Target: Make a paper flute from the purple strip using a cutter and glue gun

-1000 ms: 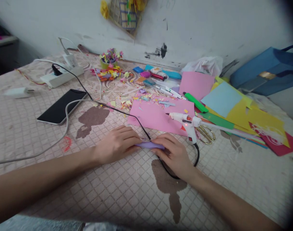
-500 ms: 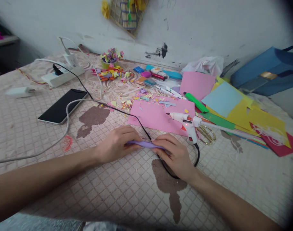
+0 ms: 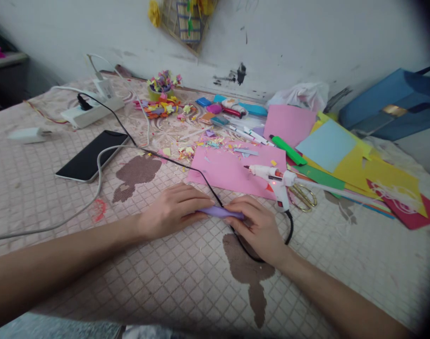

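Between my two hands runs a narrow purple strip (image 3: 218, 212), which looks like folded or rolled craft paper or foam. My left hand (image 3: 174, 210) pinches its left end, with the fingers covering that end. On the other end, my right hand (image 3: 257, 226) is closed with thumb and fingers. A black cord (image 3: 211, 190) passes behind the strip and under my right hand. Just beyond the right hand rests a white glue gun (image 3: 279, 188) with a small red light on, its nozzle pointing left, over a pink sheet (image 3: 232, 174).
Gold-handled scissors (image 3: 303, 197) lie by the glue gun. Coloured sheets (image 3: 342, 155) cover the right side. At the left are a phone (image 3: 91, 155), a power strip (image 3: 91, 110) and a grey cable (image 3: 99, 174). Paper flowers (image 3: 162, 107) and scraps lie toward the wall.
My left hand's fingers have shifted slightly along the purple strip, covering more of its left end. My right hand has barely moved.
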A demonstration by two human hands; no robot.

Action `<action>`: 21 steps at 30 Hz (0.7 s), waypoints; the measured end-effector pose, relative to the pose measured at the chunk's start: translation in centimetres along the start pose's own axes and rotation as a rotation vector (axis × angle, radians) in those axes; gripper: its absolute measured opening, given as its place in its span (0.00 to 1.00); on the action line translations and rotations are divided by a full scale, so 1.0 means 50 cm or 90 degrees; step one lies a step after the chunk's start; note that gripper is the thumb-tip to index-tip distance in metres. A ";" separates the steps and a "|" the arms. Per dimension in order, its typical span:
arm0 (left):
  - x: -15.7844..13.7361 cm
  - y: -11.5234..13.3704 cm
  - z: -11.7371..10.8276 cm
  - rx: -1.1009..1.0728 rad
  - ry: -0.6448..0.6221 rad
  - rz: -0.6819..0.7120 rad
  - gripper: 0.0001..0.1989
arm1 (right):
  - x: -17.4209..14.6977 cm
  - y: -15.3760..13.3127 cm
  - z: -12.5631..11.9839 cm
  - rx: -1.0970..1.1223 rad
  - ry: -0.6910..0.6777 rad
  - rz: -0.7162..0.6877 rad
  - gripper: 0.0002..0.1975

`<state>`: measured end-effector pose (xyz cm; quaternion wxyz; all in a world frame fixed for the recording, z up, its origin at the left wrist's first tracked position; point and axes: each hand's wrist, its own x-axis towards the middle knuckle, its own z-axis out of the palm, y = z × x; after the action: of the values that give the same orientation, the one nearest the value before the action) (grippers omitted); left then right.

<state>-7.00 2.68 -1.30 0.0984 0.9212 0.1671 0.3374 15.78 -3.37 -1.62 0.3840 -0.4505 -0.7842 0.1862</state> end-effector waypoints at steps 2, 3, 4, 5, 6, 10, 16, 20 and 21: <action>0.000 0.000 -0.002 0.020 -0.009 0.015 0.13 | 0.000 0.000 0.000 0.000 -0.002 0.004 0.07; 0.001 0.000 -0.003 0.031 -0.013 0.025 0.12 | 0.000 0.000 0.000 0.000 -0.004 0.007 0.07; 0.001 0.000 -0.004 0.044 -0.016 0.035 0.12 | 0.000 0.000 0.000 0.000 -0.006 0.009 0.07; 0.000 0.000 -0.004 0.057 -0.018 0.042 0.11 | 0.000 0.000 0.000 -0.001 -0.007 0.011 0.07; 0.000 -0.001 -0.003 0.069 -0.020 0.044 0.11 | 0.000 0.000 0.000 -0.001 -0.007 0.012 0.07; -0.002 -0.003 0.001 0.073 -0.029 0.030 0.09 | -0.001 0.001 0.001 -0.003 0.001 0.010 0.08; 0.000 -0.005 0.004 0.026 -0.046 0.039 0.08 | -0.002 -0.002 0.002 -0.007 -0.013 -0.007 0.08; 0.002 -0.004 0.005 -0.004 -0.044 0.040 0.06 | -0.002 -0.002 0.002 -0.008 -0.023 -0.006 0.08; 0.002 -0.004 0.006 -0.008 -0.044 0.037 0.06 | -0.002 -0.002 0.002 -0.007 -0.024 -0.005 0.07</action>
<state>-6.79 2.90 -1.51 0.1006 0.9361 0.1349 0.3088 15.68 -3.51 -1.68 0.3672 -0.4457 -0.7943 0.1885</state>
